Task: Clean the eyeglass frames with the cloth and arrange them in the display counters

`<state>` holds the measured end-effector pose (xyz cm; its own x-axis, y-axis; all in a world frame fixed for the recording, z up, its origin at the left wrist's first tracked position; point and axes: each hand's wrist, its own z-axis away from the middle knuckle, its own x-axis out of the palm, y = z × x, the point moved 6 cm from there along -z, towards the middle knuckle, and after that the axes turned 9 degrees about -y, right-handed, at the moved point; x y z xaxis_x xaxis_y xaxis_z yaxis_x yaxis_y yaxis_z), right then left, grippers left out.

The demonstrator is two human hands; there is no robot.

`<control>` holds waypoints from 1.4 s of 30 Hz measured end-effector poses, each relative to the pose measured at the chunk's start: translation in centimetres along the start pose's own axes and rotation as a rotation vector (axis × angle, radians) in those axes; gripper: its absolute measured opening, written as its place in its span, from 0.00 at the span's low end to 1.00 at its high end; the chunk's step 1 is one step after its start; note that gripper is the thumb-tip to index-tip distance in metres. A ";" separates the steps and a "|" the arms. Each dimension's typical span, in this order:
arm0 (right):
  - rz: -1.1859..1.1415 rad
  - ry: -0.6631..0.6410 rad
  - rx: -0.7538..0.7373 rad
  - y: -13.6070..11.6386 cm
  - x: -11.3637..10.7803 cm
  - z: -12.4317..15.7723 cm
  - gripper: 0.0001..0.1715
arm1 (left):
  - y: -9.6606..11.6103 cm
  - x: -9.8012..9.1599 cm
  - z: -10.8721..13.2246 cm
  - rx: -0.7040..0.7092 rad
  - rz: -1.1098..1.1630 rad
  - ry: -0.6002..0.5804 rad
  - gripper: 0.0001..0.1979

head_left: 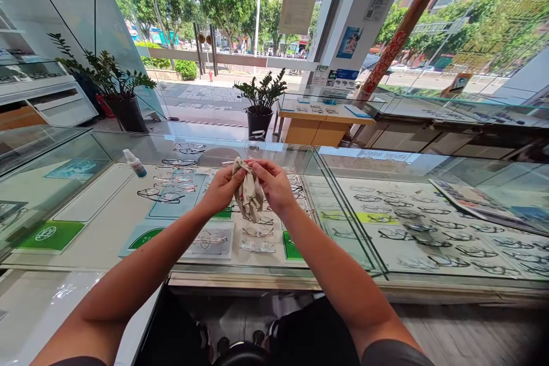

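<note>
Clear round spectacle lens (255,147) stands upright just above both hands, over the glass-topped display counter (240,281); its lower edge disappears behind the fingers, and its frame is too faint to describe. Crumpled cream printed cloth (251,194) hangs in a loose bunch between the hands, directly below the lens.

Left hand (221,189): fingers closed, pinching the upper fold of the cloth from the side. Right hand (274,183): fingers likewise closed on the cloth. Whether either hand also touches the lens through the fabric cannot be told.

Handling note: a pinch with a fold of fabric kept between skin and glass appears the sound hold for such a lens. Light, even pressure from both sides would suit it, and the loose tail of cloth is best kept clear of the display below.

Pose: left forearm (128,277) and right forearm (338,269) reach forward and inward across the near edge of the counter, wrists raised, hands almost meeting.

Position: hands and cloth sit above the counter's left section, over rows of metal eyeglass frames (257,231). White spray bottle with a blue label (135,164) stands on the counter, left of the hands.
</note>
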<state>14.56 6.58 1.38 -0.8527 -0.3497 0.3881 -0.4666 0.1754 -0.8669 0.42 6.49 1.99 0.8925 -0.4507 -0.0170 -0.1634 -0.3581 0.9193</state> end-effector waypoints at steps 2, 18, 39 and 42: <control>-0.031 0.022 -0.014 -0.2 -0.4 -0.1 0.25 | 0.0 0.3 -0.1 -0.011 0.016 -0.073 0.32; 0.082 -0.066 -0.029 -0.2 -0.1 -0.1 0.24 | 0.1 -0.3 0.2 -0.006 -0.061 0.066 0.33; 0.348 -0.166 -0.151 -2.9 -0.7 -0.1 0.19 | -1.2 -5.1 -1.4 -0.041 0.163 0.186 0.35; 0.378 -0.209 -0.133 -2.7 -0.5 -0.1 0.17 | -1.3 -5.5 -1.5 -0.034 0.196 0.237 0.36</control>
<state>16.21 6.41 3.53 -0.9096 -0.4143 -0.0310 -0.1695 0.4383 -0.8827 -3.65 10.69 1.51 0.9193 -0.3039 0.2502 -0.3313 -0.2543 0.9086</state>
